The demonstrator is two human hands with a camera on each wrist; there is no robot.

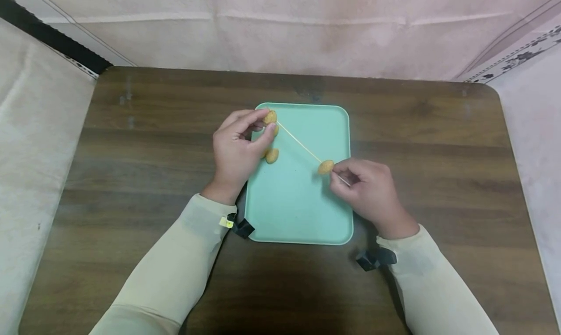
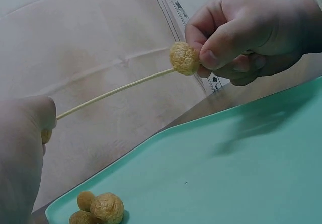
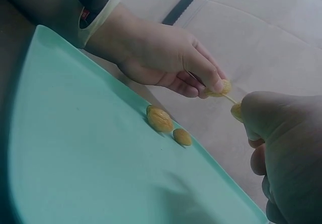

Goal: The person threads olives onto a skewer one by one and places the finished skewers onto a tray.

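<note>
A thin wooden skewer [image 1: 300, 143] stretches between the two hands over a mint-green tray [image 1: 302, 218]. Thumb and fingers of my left hand [image 1: 238, 142] pinch a golden-brown wrinkled ball [image 1: 270, 117] at the skewer's far end. My right hand [image 1: 365, 184] pinches the skewer just behind a second ball [image 2: 184, 58], which is threaded on it; in the head view a bit of stick shows past the fingertips. Below the left hand, several loose balls [image 2: 107, 208] lie together on the tray near its left edge.
The tray lies on a dark wooden table [image 1: 144, 179]. Pale cloth [image 1: 280, 43] hangs behind the table and at both sides. Each wrist wears a small black camera [image 1: 243, 228] on a strap.
</note>
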